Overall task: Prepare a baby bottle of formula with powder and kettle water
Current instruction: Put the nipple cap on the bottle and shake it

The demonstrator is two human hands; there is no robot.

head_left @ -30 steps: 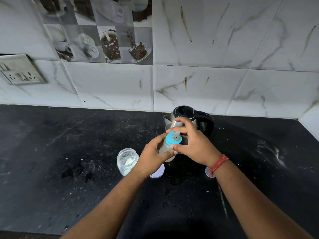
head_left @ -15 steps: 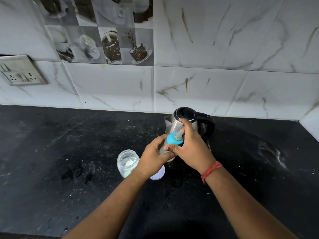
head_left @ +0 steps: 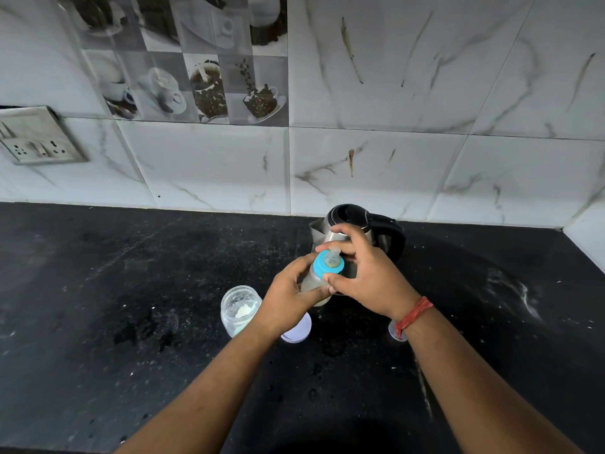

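Note:
A clear baby bottle (head_left: 312,284) with cloudy liquid inside is held tilted above the black counter. My left hand (head_left: 288,298) grips its body. My right hand (head_left: 366,276) has thumb and fingers curled round the blue collar (head_left: 328,263) that carries the teat. Behind the hands stands a steel kettle (head_left: 361,226) with a black lid and handle. An open glass jar (head_left: 240,310) holding white powder sits on the counter left of my left wrist.
A pale round lid (head_left: 299,330) lies on the counter under my left wrist. A small clear cap (head_left: 394,330) shows beside my right wrist. A switch plate (head_left: 36,136) is on the tiled wall at left. The wall corner closes the counter at right.
My right hand has rotated on the blue collar, its fingers spreading back over the top after being turned over it. The bottle stays in my left hand at the same spot.

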